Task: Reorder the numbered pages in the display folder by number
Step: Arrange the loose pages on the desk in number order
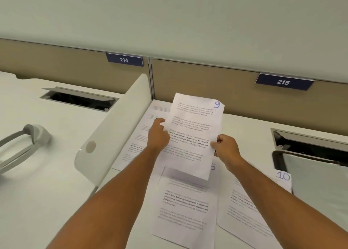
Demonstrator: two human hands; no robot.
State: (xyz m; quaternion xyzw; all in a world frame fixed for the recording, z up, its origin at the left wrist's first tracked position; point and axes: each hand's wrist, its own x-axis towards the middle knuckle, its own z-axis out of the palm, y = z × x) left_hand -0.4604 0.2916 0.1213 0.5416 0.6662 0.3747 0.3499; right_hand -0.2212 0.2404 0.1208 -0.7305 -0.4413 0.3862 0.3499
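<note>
Head view is showing both hands holding up the page marked 9 (195,134) above the table (250,135). Left hand (158,134) is gripping the sheet's left edge, fingers curled round it; right hand (225,149) is pinching its right edge lower down. Beneath it another printed page (185,207) is lying flat, its number mostly hidden. Just to the right, the page marked 10 (244,209) is lying under the right forearm. More sheets (139,135) are lying farther back on the left, beside a white divider (113,124). Desk labels 214 (124,60) and 215 (283,82) are hanging on the partition behind.
</note>
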